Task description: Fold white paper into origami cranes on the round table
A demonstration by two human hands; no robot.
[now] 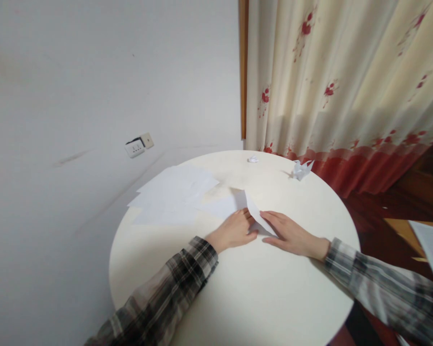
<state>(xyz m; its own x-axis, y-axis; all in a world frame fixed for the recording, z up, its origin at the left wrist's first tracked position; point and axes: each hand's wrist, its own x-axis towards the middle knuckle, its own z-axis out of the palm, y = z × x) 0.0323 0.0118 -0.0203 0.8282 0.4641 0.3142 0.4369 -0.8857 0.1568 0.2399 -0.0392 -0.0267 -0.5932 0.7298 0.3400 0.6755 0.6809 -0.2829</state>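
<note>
A white sheet of paper (255, 211) stands partly raised between my two hands, bent up from the round white table (252, 298). My left hand (234, 230) rests low on the table at the paper's left side, fingers curled and partly hidden at its edge. From the right, my right hand (290, 234) holds the raised part, its corner between thumb and fingers. Another flat white paper area (218, 206) lies just left of the raised part; whether it belongs to the same sheet I cannot tell.
Loose white sheets (173, 194) lie spread on the table's left. Toward the far edge are a small crumpled paper piece (253, 159) and a folded paper crane (302, 170). A wall with a socket (134, 148) stands left, a flowered curtain (339, 72) behind.
</note>
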